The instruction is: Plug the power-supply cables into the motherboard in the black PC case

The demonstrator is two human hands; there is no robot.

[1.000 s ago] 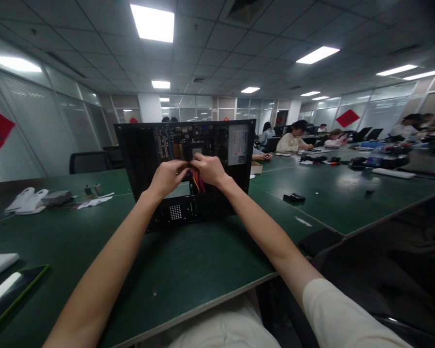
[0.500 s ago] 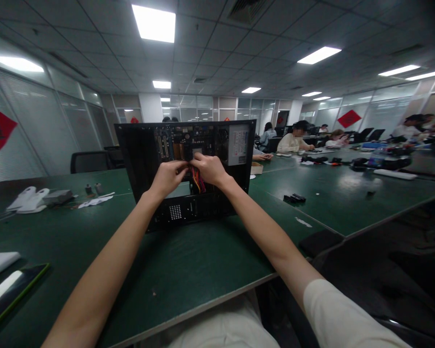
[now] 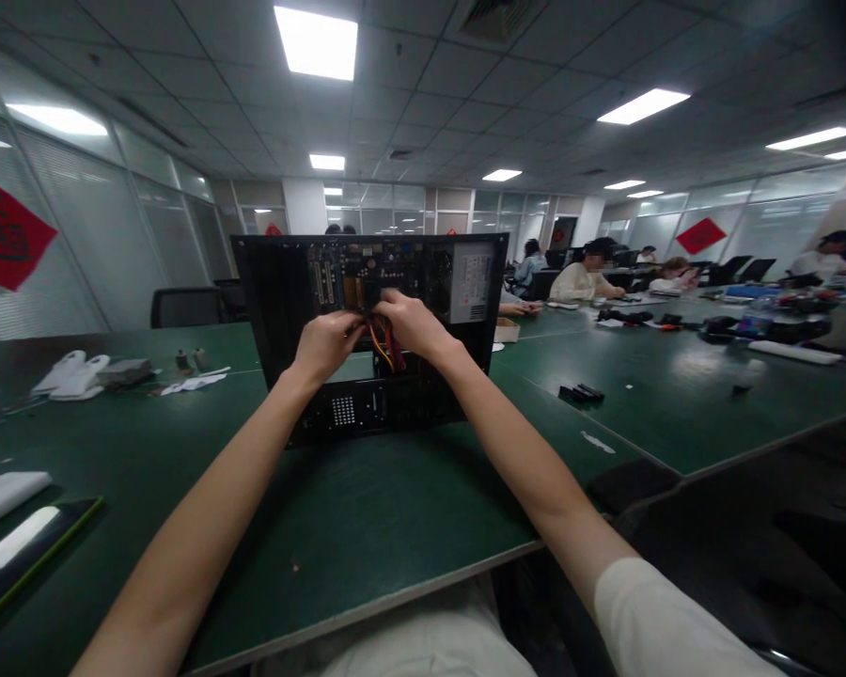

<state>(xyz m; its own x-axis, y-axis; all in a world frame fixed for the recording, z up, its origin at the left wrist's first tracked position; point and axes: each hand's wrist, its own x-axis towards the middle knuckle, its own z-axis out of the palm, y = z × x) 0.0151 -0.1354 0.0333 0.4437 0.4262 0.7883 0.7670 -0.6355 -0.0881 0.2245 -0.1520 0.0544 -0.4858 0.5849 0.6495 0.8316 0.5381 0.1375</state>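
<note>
An open black computer case (image 3: 274, 329) stands on the green table with its inside facing me. Behind my fingers shows a motherboard (image 3: 401, 259), and a silver power supply (image 3: 471, 282) sits at the upper right of the case. My right hand (image 3: 415, 324) is closed on a bundle of red, yellow and black power cables (image 3: 387, 350), which hangs below its fingers. Just left of it, my left hand (image 3: 328, 343) is closed in a pinch near the top of the bundle. What lies between its fingertips is hidden.
Left on the green table (image 3: 367, 508) are white gloves (image 3: 81, 376), a grey box (image 3: 125, 372) and a green-edged tablet (image 3: 28, 555). Small black parts (image 3: 582, 395) lie to the right. Several people sit at the far right tables, one a person in a cap (image 3: 585, 277).
The whole scene has shifted slightly to the right as the head camera turned a little. Both hands stay at the same spot inside the case, with only small finger movement.
</note>
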